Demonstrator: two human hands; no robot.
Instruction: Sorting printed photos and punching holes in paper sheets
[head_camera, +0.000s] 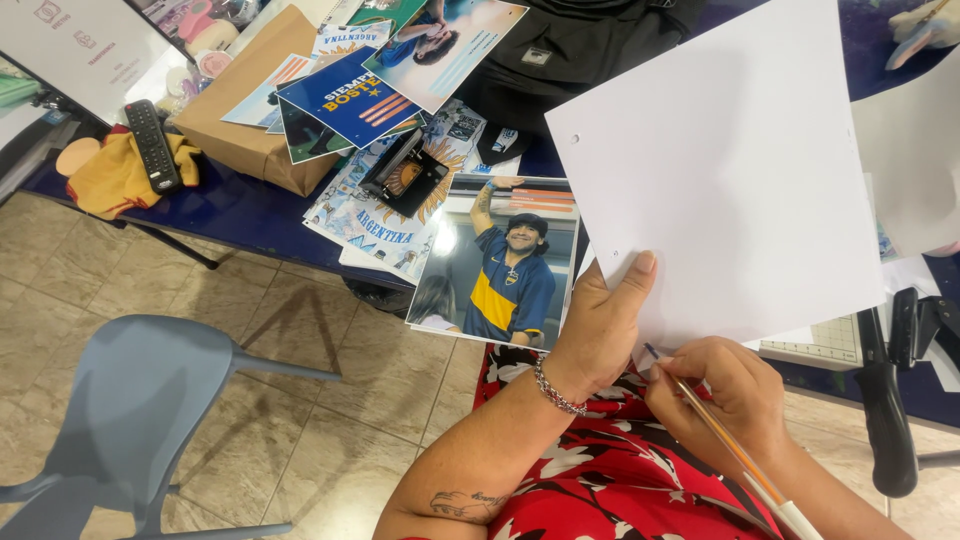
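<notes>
- Head view looks down on a dark blue table (230, 205) w/ many printed things on it.
- Containers: one brown paper bag (245, 110) lies on its side at the table's left part; what is inside, I cannot tell. One small black box (405, 175) stands open on the paper pile, w/ a gold round thing in it.
- Count: one white sheet (730, 160), one large photo (495, 265) of a person in a blue-yellow shirt, one remote control (152, 145) on a yellow cloth (110, 175), one grey chair (130, 400) on the floor, one thin brush (735, 450).
- Left hand (600, 325) is closed on the white sheet's lower edge, thumb on top, and holds it up over the lap, tilted.
- Right hand (725, 390) is closed around the thin brush; its tip touches the sheet's lower edge, just beside the left thumb.
</notes>
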